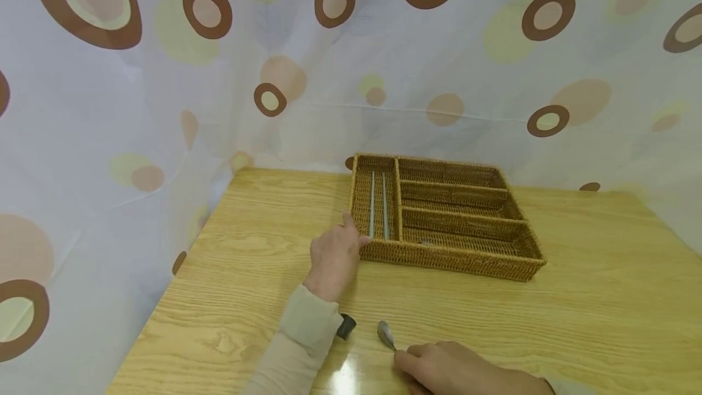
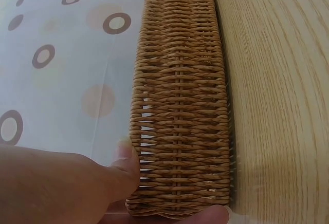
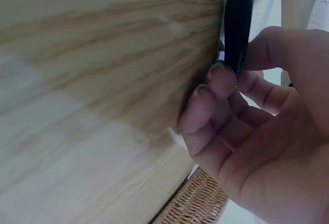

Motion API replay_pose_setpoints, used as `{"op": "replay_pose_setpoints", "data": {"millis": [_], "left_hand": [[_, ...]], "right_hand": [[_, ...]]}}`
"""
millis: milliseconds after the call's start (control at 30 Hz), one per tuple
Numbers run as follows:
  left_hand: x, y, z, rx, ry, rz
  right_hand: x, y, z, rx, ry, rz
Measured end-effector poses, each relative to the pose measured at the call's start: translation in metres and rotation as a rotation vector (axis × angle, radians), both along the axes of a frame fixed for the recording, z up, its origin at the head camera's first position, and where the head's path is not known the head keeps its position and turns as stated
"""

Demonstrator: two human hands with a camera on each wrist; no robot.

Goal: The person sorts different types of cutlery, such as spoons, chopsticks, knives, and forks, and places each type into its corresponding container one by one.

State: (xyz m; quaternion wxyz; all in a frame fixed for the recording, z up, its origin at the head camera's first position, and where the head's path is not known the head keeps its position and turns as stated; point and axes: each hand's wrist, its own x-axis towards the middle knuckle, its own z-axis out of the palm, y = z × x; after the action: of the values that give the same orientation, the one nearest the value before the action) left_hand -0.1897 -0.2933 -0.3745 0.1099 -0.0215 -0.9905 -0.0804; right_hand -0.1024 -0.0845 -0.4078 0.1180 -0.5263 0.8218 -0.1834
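In the head view, my left hand grips the near left corner of a wicker cutlery tray, with the thumb over the rim. The left wrist view shows that thumb against the woven side. My right hand is at the bottom of the head view, holding a metal spoon low over the table, its bowl towards the tray. Close up in the right wrist view, the spoon's dark-looking handle is between thumb and fingers. Two thin, pale chopsticks lie in the tray's left compartment.
Three long compartments fill the tray's right part; a small shiny bit of something shows behind the front one's rim. The wooden table carries everything. A patterned cloth hangs along its back and left. A black band sits by my left sleeve.
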Motion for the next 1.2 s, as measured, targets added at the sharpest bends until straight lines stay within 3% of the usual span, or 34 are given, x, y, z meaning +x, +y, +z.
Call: {"op": "replay_pose_setpoints", "data": {"millis": [167,367,633,767,933,1200], "left_hand": [[0.000,0.000,0.000,0.001,-0.023,0.003],[-0.001,0.000,0.001,-0.015,-0.022,-0.001],[0.000,-0.003,0.002,-0.036,0.013,-0.004],[0.000,-0.003,0.002,-0.033,0.012,-0.003],[0.000,-0.004,0.002,-0.018,0.010,0.001],[-0.001,-0.001,0.000,0.009,-0.040,0.009]], "right_hand": [[-0.003,0.009,-0.002,-0.055,0.041,-0.023],[-0.007,0.029,0.005,-0.090,0.031,-0.154],[-0.016,0.051,0.015,-0.216,0.284,-0.217],[-0.030,0.061,0.026,-0.259,0.421,-0.203],[-0.056,0.072,0.041,-0.269,0.531,-0.203],[-0.091,0.091,0.048,-0.151,0.660,-0.300]]}}
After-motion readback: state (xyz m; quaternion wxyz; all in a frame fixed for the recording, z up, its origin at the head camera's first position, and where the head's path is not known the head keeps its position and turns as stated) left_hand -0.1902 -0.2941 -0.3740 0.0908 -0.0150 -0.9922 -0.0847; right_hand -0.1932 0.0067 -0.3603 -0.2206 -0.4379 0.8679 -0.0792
